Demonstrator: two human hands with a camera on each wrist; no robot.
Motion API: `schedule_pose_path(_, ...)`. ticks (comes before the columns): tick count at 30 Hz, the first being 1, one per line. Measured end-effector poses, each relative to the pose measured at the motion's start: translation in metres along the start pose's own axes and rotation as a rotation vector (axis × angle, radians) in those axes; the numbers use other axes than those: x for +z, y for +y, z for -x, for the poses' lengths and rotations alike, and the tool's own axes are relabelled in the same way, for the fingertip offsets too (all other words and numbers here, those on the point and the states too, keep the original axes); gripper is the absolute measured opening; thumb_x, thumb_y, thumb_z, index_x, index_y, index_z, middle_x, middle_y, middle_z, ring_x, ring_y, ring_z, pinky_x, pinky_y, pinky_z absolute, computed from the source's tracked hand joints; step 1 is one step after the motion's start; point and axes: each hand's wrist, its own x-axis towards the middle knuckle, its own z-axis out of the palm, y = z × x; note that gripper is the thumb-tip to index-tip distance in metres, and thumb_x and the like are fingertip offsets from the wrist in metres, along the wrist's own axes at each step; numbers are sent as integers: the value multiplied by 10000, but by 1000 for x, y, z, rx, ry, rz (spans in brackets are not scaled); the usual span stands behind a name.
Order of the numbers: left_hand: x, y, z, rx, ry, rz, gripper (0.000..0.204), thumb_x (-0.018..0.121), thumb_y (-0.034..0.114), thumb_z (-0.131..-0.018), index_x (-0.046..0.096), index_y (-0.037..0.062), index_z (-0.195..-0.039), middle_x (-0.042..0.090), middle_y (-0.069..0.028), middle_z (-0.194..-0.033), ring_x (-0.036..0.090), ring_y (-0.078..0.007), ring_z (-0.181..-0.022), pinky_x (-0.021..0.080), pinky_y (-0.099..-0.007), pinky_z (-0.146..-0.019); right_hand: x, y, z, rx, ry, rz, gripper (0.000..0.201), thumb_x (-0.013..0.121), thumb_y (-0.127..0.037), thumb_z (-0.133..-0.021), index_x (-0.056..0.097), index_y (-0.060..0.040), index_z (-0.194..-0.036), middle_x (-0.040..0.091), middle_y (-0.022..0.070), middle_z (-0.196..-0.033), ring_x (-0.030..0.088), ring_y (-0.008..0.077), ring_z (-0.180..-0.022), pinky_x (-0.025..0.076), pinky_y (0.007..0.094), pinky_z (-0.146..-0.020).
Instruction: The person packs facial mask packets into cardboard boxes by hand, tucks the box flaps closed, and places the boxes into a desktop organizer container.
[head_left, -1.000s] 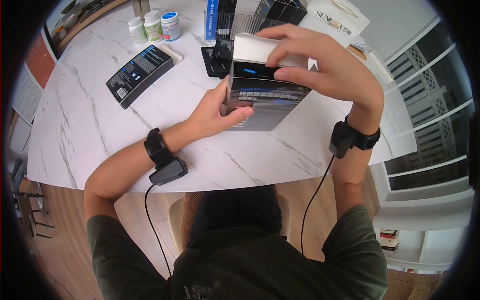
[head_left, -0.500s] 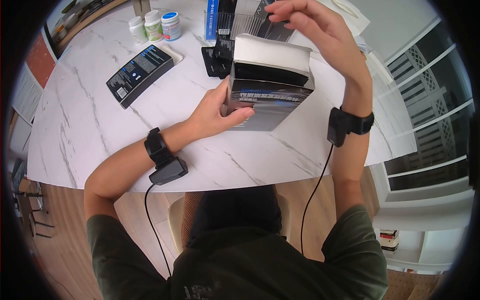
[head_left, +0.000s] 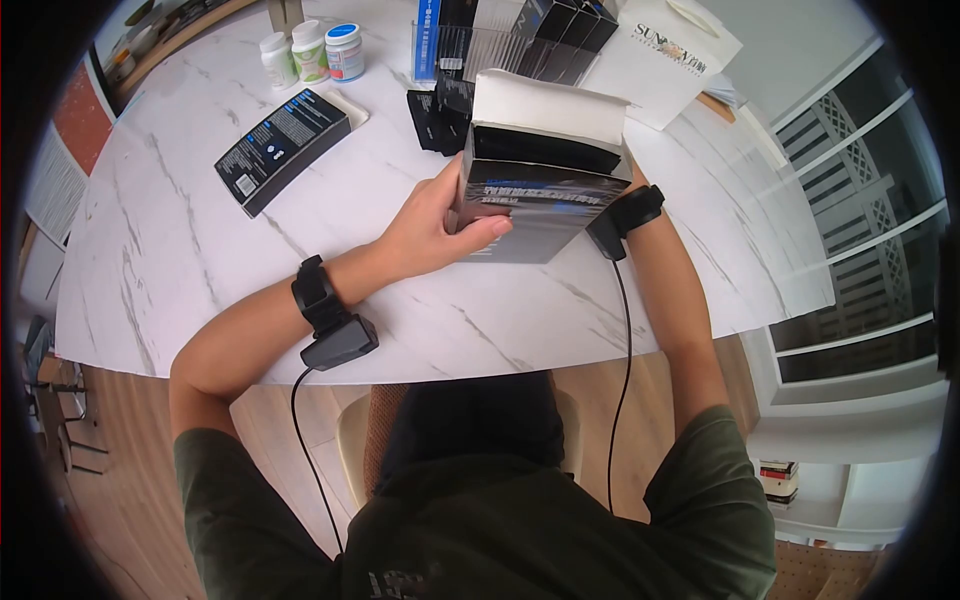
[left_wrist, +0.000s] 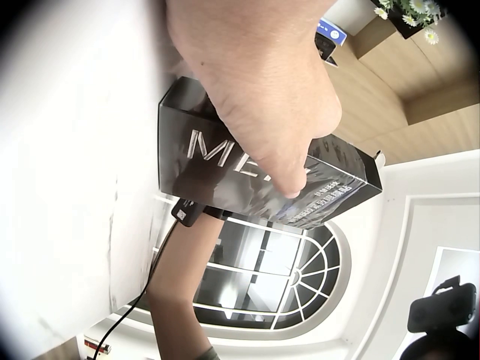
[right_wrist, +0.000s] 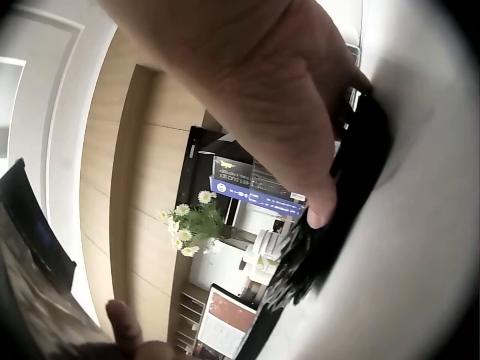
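Note:
My left hand (head_left: pixel 425 230) holds a black-and-silver carton (head_left: pixel 545 225) upright on the table, thumb across its printed front. The carton's top is open, with its white inner flap (head_left: pixel 548 105) raised and a black inside edge showing. In the head view my right hand is hidden behind the carton; only its forearm shows. In the right wrist view, my right hand (right_wrist: pixel 277 112) grips a stack of flat black sachets (right_wrist: pixel 364 154) low at the tabletop, thumb along their near edges. Part of this black pile (head_left: pixel 438 118) shows left of the carton in the head view.
A smaller black box (head_left: pixel 285 145) lies at left on the marbled table (head_left: pixel 200 290). Three supplement bottles (head_left: pixel 310 55) stand at the back. Behind the carton is a clear rack (head_left: pixel 490 50) of boxes, with a white paper bag (head_left: pixel 655 60) to its right.
My right hand has left the carton's open top, swung up and outward, then gone down behind the carton to the sachets. My left hand stays on the carton.

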Motion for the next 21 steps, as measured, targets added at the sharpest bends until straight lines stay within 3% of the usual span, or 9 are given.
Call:
schedule_pose_path(17, -1, -3, 0, 3, 2, 12, 539, 639, 126, -841, 352, 2, -1280, 589, -98, -1052, 585, -111, -907, 492, -264, -785, -18, -12, 21, 307, -56, 164, 399, 620, -222, -821, 570, -8, -1154, 646, 125, -1037, 589, 204, -975, 441, 297, -851)
schedule_pose_path(18, -1, -3, 0, -3, -4, 8, 539, 639, 128, -842, 351, 2, -1280, 588, -99, -1055, 583, -108, -907, 493, -264, -785, -23, 1, 17, 307, -56, 165, 399, 620, -222, -821, 570, -8, -1154, 646, 125, -1037, 589, 204, -975, 441, 297, -851)
schedule_pose_path(20, 1, -3, 0, 1, 7, 34, 537, 639, 128, -842, 352, 2, -1278, 589, -99, -1054, 584, -107, -905, 493, -263, -781, -37, 36, 3, 25, -80, 253, 361, 626, -193, -812, 576, 2, -1112, 653, 99, -933, 579, 172, -796, 462, 296, -732)
schedule_pose_path(21, 1, -3, 0, 5, 19, 60, 535, 639, 128, -843, 354, 2, -1276, 591, -99, -1053, 584, -107, -903, 493, -262, -778, -38, 32, 5, 26, -80, 253, 361, 626, -193, -812, 576, 2, -1112, 653, 99, -933, 579, 172, -796, 462, 296, -732)
